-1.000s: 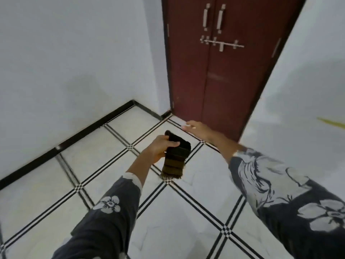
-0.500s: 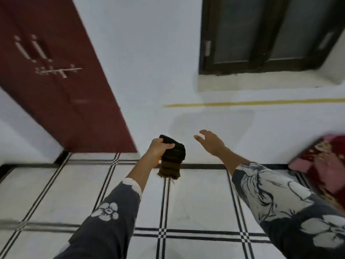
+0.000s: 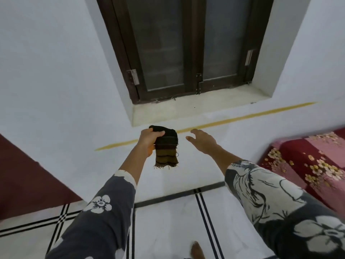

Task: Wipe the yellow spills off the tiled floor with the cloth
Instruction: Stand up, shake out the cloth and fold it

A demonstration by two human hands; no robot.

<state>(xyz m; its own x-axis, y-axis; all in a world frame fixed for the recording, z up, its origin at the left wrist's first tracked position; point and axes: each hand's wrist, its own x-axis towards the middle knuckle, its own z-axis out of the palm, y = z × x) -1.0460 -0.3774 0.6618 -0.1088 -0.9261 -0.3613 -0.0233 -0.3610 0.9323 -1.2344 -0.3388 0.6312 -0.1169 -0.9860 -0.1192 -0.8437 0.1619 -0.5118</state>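
Note:
My left hand [image 3: 149,141] grips a folded dark cloth [image 3: 166,150], black at the top with brown stripes and a frayed lower edge, held up in the air in front of the white wall. My right hand [image 3: 202,140] is stretched out just to the right of the cloth, fingers apart, holding nothing. The white tiled floor [image 3: 168,221] with black double lines shows at the bottom. No yellow spill is visible on the tiles in view. A yellow line [image 3: 233,119] runs across the wall below the window.
A dark-framed window [image 3: 186,49] with a sill is straight ahead. A dark red door [image 3: 22,176] is at the left. A bed with a red and pink flowered cover [image 3: 308,161] stands at the right. A bare foot [image 3: 197,251] shows at the bottom.
The view has swung right, from the red door and floor corner to the window wall and the bed. Both hands keep their pose, the cloth still in my left hand.

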